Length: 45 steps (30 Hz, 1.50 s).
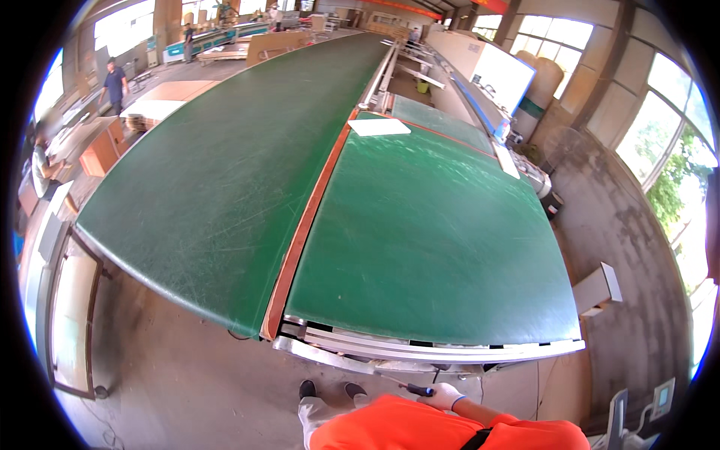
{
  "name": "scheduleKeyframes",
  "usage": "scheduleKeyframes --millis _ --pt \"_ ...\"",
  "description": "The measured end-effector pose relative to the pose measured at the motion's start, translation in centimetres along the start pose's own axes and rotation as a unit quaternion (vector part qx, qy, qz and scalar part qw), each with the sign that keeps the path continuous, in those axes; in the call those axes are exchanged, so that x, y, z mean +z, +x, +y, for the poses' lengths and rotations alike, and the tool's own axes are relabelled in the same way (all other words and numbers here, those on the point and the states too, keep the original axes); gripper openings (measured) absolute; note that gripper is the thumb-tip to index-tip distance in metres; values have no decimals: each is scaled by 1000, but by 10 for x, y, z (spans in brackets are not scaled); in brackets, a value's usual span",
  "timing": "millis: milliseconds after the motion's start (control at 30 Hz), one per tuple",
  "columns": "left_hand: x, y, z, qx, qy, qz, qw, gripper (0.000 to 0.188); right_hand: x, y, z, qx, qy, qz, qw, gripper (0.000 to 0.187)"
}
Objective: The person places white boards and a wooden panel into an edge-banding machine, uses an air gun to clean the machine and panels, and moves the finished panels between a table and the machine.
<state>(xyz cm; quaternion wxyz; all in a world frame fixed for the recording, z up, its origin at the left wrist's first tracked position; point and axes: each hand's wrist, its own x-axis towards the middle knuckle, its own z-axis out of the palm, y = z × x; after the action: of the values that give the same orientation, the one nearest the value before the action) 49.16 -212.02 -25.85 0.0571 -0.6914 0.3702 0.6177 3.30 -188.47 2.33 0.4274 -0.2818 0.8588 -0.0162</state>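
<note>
My right hand [442, 396], in a white glove, is low in the picture just beyond my orange top. Its fingers are closed on a slim tool [418, 390] with a dark, blue-tipped handle; a thin shaft seems to run left from it, too small to name surely. Ahead of the hand is the metal front edge [427, 349] of a short green conveyor belt [427, 247]. A white panel [380, 127] lies at that belt's far left corner. My left hand is out of view.
A long green conveyor belt [217, 172] runs beside the short one, behind a reddish-brown strip [307, 225]. At left stands a wheeled frame [75, 322]. Two people [115, 84] are near stacked boards [154, 109]. A grey box-shaped post [598, 289] stands right.
</note>
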Motion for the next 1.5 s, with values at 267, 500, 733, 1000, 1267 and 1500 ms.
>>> scheduleKeyframes --millis 267,500,733,1000,1267,1500 --pt "-36 66 138 137 -157 -34 978 10 72 -52 -36 41 30 58 997 53" --pt "-27 92 134 220 500 -91 833 44 139 -120 5 127 202 170 956 41" --pt "130 34 178 361 816 -140 429 51 277 -206 107 232 299 239 894 32" --pt "383 -121 137 219 462 -314 801 18 296 -312 180 384 485 360 698 32" --pt "574 -148 135 232 632 -380 634 13 294 -367 284 431 680 590 70 31" --pt "747 -221 80 375 778 -385 326 16 334 -462 327 366 625 642 -252 37"
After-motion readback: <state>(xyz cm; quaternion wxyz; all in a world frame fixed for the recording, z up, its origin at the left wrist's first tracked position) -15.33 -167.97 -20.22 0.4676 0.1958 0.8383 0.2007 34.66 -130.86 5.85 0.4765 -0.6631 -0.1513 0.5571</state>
